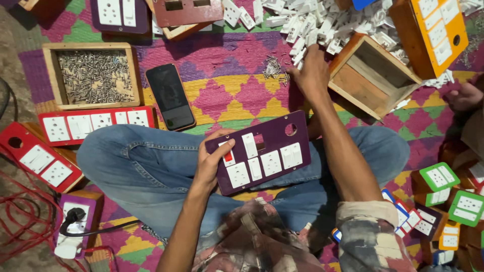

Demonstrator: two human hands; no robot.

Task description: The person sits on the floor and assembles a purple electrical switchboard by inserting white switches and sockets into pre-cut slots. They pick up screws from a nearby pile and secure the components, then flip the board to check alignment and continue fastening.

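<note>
Seated cross-legged on a bright patterned woven mat (227, 95), you clamp your left hand (214, 158) on the edge of a flat purple rectangular switch panel (264, 151) studded with white plastic switches and sockets, resting it across your blue denim lap. Your right hand (310, 70) stretches forward, fingers spread and lying loosely on a small scatter of shiny metal screws (275, 68), beside a heap of white plastic switch modules (312, 22). An open bare wooden box (370, 75) sits just right of that hand; a black smartphone (170, 95) lies well left.
</note>
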